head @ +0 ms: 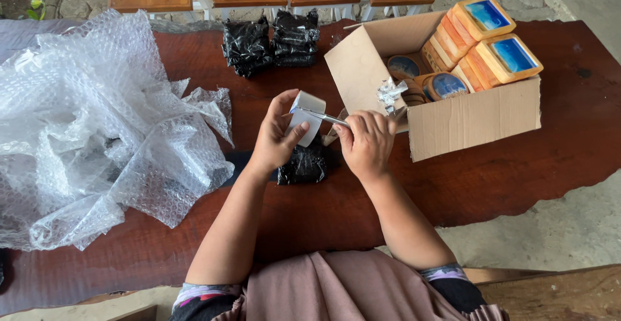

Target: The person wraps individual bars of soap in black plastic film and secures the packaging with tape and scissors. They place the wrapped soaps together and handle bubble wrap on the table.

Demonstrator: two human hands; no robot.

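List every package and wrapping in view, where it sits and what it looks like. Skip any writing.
Cardboard box: right on the table, open, brown, holding orange-framed blue pieces.
Two black wrapped bundles: far edge of the table, side by side, crinkled glossy plastic.
Black wrapped bundle: below the hands, small, dark.
Bubble wrap: left side, a big clear crumpled heap.
Tape roll: in the left hand, white; the right hand pulls its strip.

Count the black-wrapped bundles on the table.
3: two side by side at the far edge, one under the hands. Bubble wrap may hide more.
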